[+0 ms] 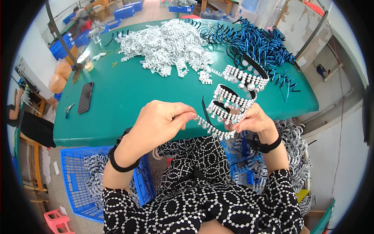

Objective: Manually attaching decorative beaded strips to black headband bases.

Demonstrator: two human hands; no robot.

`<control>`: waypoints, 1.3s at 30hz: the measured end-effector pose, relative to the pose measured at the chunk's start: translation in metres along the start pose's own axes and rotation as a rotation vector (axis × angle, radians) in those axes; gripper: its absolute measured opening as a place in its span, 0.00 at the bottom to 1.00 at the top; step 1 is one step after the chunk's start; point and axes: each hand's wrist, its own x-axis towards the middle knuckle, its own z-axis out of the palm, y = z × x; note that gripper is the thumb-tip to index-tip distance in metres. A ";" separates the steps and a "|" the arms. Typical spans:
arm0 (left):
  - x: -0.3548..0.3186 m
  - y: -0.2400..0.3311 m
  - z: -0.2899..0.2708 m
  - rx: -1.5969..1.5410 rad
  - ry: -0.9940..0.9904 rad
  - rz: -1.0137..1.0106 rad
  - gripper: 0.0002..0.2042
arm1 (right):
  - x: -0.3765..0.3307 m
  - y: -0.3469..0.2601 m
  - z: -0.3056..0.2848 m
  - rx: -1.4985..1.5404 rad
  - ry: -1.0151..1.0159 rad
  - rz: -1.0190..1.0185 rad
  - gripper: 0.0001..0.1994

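Note:
My right hand (255,120) is closed around a springy coil of black band (230,95) set with rows of white and silver beads. Clear and pearly beads dangle along its edges, and its loops rise above my fingers over the table's near edge. One free end stretches left, where my left hand (161,119) pinches it between thumb and fingertips. A thin black tip (204,106) sticks up from the band between my hands. On the green table (117,93) beyond lies a large heap of white beaded trim pieces (167,45).
Blue-and-black coils (259,43) pile up at the far right. A phone (85,97), keys (68,110) and a small cup (88,65) lie at the left. Below stand a blue crate (78,187) of coils and more black-and-white coils (292,148). A pink stool (57,221) stands lower left.

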 end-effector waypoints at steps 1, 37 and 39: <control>0.002 -0.002 0.001 -0.017 -0.014 0.010 0.06 | 0.002 -0.001 -0.002 -0.010 -0.040 -0.022 0.05; -0.008 -0.031 0.025 -0.746 -0.562 0.272 0.08 | 0.054 0.018 0.009 0.555 0.125 0.092 0.11; -0.011 -0.025 0.033 -0.920 -0.630 0.265 0.08 | 0.049 0.032 0.003 0.498 0.061 0.130 0.09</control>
